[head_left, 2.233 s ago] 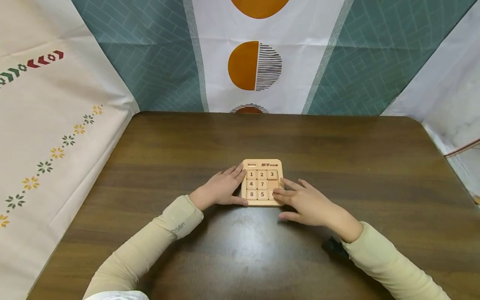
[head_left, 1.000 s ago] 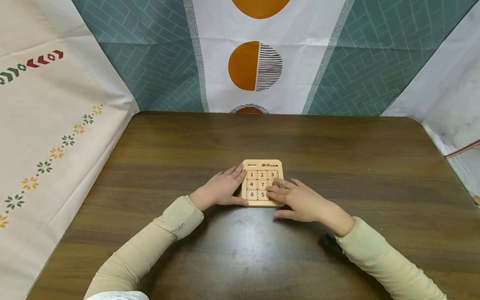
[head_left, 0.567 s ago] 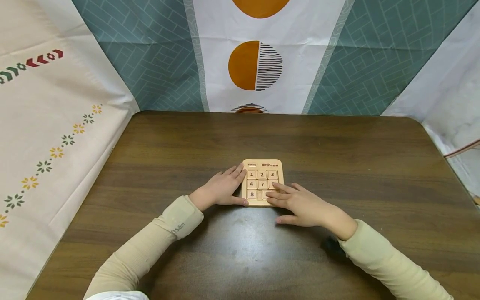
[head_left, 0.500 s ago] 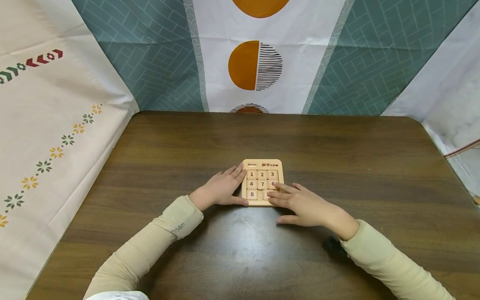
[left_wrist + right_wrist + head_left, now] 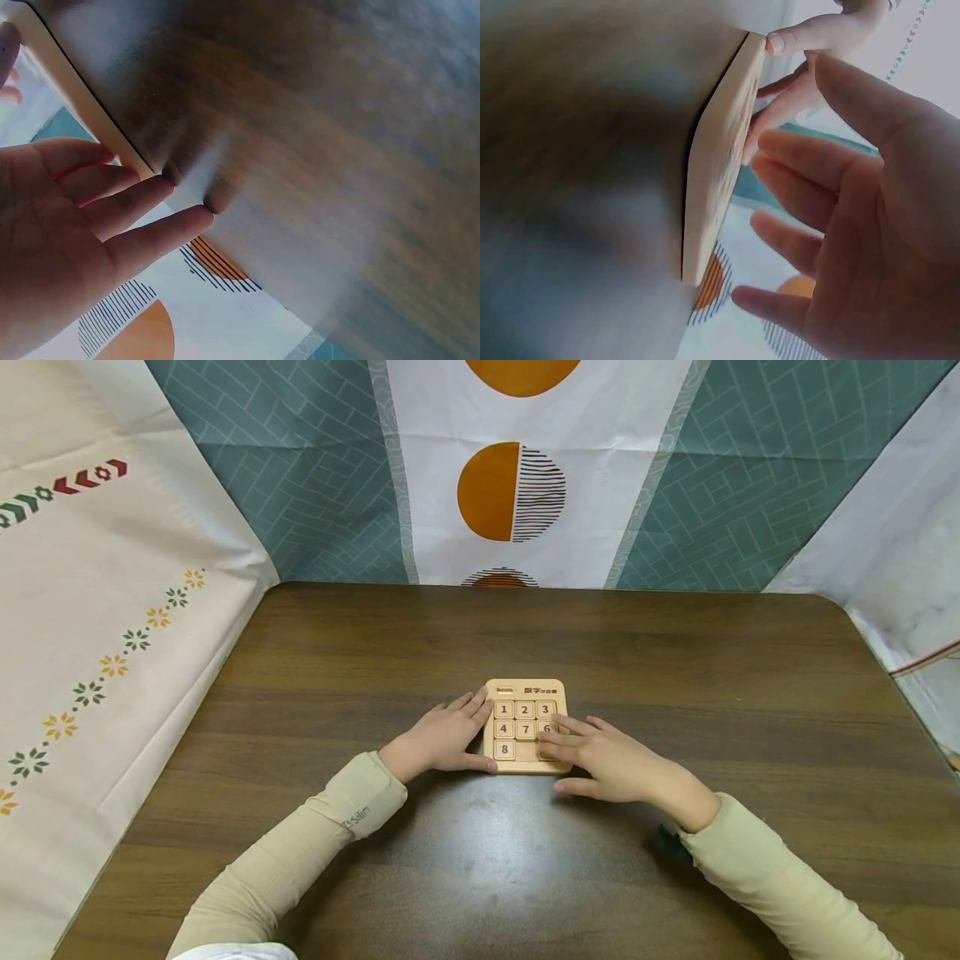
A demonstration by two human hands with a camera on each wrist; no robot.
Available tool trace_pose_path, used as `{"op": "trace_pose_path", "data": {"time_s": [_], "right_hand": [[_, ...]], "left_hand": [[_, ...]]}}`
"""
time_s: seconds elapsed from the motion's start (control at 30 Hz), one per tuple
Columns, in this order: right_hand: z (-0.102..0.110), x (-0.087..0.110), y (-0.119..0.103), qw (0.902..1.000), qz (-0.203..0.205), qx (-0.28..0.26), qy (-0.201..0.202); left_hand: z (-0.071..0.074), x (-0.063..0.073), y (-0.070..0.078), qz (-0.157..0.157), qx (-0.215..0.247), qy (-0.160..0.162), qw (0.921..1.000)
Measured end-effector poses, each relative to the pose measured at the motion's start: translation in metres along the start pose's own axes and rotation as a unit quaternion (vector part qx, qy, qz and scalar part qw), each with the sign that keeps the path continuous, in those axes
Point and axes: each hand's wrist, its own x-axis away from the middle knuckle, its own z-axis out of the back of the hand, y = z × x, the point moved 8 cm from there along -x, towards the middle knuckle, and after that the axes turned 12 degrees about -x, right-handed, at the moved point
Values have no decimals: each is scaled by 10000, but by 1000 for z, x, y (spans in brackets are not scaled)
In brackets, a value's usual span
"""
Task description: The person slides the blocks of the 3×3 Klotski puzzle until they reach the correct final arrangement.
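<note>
A wooden number slide puzzle (image 5: 517, 683) lies flat on the table. Its top row reads 1, 2, 3 and the middle row 4, 7, 6. Below them sit the 8 tile (image 5: 505, 749) and a bare slot (image 5: 527, 751); fingers mostly cover the tile at the lower right. My left hand (image 5: 444, 737) rests along the puzzle's left side, thumb at the near corner, fingers extended. From the right, my right hand (image 5: 618, 766) reaches over the puzzle, fingertips at the right-hand tiles. In the right wrist view its fingers (image 5: 799, 161) are spread and loosely straight beside the frame's edge.
The dark wooden table (image 5: 360, 635) extends around the puzzle on all sides. Behind it hangs a patterned cloth (image 5: 322, 485), with a white embroidered cloth (image 5: 75, 610) at the left. A small dark object (image 5: 670, 845) shows under the right wrist.
The 6 tile has slid up from the lower right to the middle row. Then the 5 tile moved right, opening the slot at bottom middle. The left hand has stayed still.
</note>
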Motion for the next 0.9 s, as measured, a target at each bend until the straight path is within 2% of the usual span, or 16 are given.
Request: {"op": "trace_pose_path", "data": {"time_s": [0.3,0.9], "right_hand": [[-10,-18,0,9999,5,61,-149],[-16,-9,-15,9995,168,24,-276]], "left_hand": [[1,0,1,10,36,9,10000],[2,1,0,-42,105,107,9999]]}}
